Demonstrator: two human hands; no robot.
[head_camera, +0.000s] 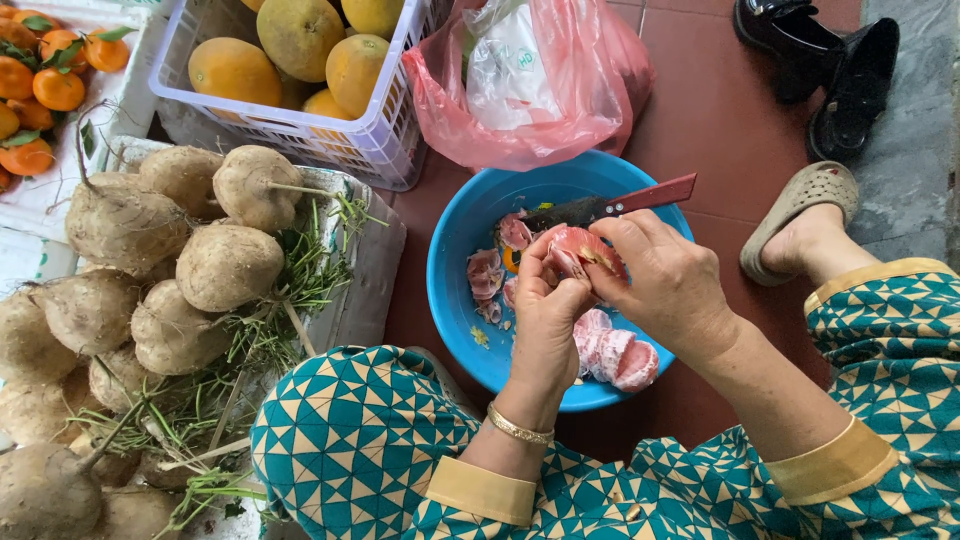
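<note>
Pink pomelo segment (578, 250) pinched between left hand (545, 310) and right hand (668, 285), fingers of both closed on it, just above blue plastic bowl (450, 290). Soft, juicy, likely slippery flesh, easily torn; best held lightly at the membrane edges. Red-handled knife (610, 206) lying across the bowl's far rim; peeled segments (612, 355) inside, near its front; jicama roots (180, 250) left of it.
</note>
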